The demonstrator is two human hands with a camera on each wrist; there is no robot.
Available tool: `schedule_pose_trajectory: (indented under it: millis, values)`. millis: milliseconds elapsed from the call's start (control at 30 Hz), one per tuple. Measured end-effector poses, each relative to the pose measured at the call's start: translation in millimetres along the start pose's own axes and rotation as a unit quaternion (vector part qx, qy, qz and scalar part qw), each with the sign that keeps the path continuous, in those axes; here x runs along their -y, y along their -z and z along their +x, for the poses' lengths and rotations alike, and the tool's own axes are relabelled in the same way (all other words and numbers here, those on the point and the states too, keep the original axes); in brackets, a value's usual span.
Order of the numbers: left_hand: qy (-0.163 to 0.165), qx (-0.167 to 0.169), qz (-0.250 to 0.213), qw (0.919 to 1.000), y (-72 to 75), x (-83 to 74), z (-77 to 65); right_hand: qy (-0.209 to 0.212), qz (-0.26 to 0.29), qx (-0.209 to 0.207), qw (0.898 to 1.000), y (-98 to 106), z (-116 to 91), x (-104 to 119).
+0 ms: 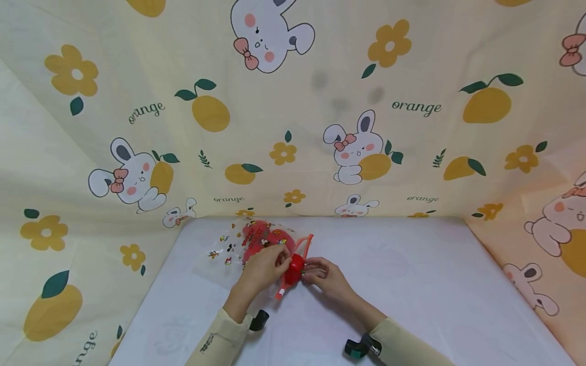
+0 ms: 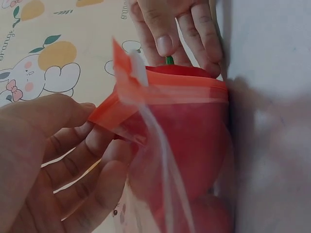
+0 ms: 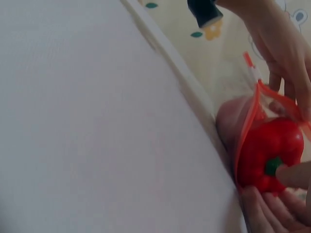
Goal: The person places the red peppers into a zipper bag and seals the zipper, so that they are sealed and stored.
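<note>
A red bell pepper [image 1: 294, 268] with a green stem [image 3: 272, 166] sits in the mouth of a clear zip bag [image 1: 229, 248] printed with small cartoon figures. Orange-red strips [image 2: 189, 87] edge that mouth. With thumb and fingers my left hand [image 1: 263, 267] pinches one strip, holding the mouth apart. At the stem end, my right hand [image 1: 331, 279] touches the pepper: its thumb is at the stem and its nearly straight fingers lie against the lower side. More red, rounded things [image 1: 256, 236] lie inside the bag, their kind blurred by the plastic.
The bag lies on a white-covered table [image 1: 403, 284], left of its middle. Behind and at both sides hangs a cream cloth [image 1: 302, 101] printed with rabbits, oranges and flowers. Dark devices are strapped to both wrists.
</note>
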State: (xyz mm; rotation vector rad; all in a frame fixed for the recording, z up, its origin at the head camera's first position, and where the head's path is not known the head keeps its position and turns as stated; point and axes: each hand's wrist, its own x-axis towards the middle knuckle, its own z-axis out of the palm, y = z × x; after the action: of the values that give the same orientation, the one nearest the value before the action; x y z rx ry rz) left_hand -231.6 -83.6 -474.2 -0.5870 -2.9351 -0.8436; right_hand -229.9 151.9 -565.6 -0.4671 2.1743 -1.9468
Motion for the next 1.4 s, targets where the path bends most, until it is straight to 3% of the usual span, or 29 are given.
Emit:
schedule_pose_trajectory:
  millis: [267,467,833,1133,1400]
  values:
    - [-0.015,-0.013,0.003,0.9998,0.4,3.0,0.9,-0.005,0.005,-0.024,1.0,-14,3,8]
    - [-0.013,-0.009,-0.006,0.9999,0.4,3.2,1.9,0.02,-0.035,-0.039,0.998,-17,7,12]
    - [-0.018,-0.012,-0.007,0.9997,0.9,5.7,2.7,0.0,-0.047,-0.062,0.997,-27,15,9]
    - [-0.022,-0.012,-0.011,0.9996,1.6,6.3,2.7,0.001,-0.011,-0.07,0.997,-35,18,13]
    - [-0.02,-0.01,-0.016,0.9996,-0.9,8.5,3.5,0.001,-0.019,-0.074,0.997,-40,22,15]
